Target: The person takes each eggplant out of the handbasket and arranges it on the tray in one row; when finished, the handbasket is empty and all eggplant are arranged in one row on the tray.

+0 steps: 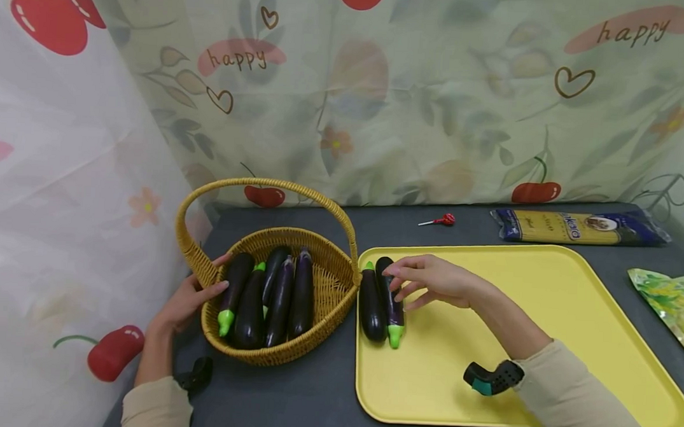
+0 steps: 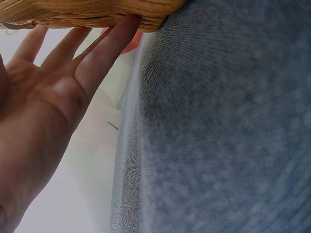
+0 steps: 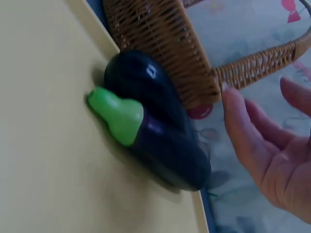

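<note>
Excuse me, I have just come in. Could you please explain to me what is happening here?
A person's left grip holds the side of a wicker basket, with five eggplants visible inside. The right grip hangs, holding nothing, just above two more eggplants, which lie side by side at the basket-side edge of a yellow tray.

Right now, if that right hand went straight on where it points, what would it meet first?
Probably the wicker basket, near the foot of its handle: the right hand seems raised above the two eggplants on the yellow tray, though depth is unclear.
</note>
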`<move>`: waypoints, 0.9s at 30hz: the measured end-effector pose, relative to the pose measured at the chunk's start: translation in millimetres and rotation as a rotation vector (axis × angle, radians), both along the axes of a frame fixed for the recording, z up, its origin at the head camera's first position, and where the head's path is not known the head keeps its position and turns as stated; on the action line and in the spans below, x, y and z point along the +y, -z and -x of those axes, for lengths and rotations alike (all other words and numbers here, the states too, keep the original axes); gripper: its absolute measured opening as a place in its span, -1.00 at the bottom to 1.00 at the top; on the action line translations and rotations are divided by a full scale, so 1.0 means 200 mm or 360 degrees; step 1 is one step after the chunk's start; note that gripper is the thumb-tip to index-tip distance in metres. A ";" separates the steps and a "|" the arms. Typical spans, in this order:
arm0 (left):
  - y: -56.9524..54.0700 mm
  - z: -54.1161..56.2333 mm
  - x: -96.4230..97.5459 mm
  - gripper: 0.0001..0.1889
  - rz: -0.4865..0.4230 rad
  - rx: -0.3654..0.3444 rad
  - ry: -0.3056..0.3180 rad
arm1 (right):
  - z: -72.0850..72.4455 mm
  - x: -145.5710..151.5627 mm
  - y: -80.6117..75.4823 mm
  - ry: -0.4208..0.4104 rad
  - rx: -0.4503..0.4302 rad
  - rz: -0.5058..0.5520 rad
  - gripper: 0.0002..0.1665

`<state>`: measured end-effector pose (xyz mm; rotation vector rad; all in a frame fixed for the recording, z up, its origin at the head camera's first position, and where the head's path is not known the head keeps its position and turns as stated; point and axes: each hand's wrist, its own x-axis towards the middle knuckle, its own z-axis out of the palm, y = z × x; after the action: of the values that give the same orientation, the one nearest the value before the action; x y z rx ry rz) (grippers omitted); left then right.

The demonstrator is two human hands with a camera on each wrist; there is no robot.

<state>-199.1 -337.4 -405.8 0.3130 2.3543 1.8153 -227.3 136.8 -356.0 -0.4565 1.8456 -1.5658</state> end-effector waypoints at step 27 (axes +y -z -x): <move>0.01 0.00 0.00 -0.36 -0.0023 0.0000 0.0000 | -0.08 -0.69 -0.06 0.0206 -0.0495 0.0383 -0.34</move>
<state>-199.8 -338.3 -407.6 0.3153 2.3422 1.8330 -210.8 -1.8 -343.8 -0.1867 1.4833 -1.8412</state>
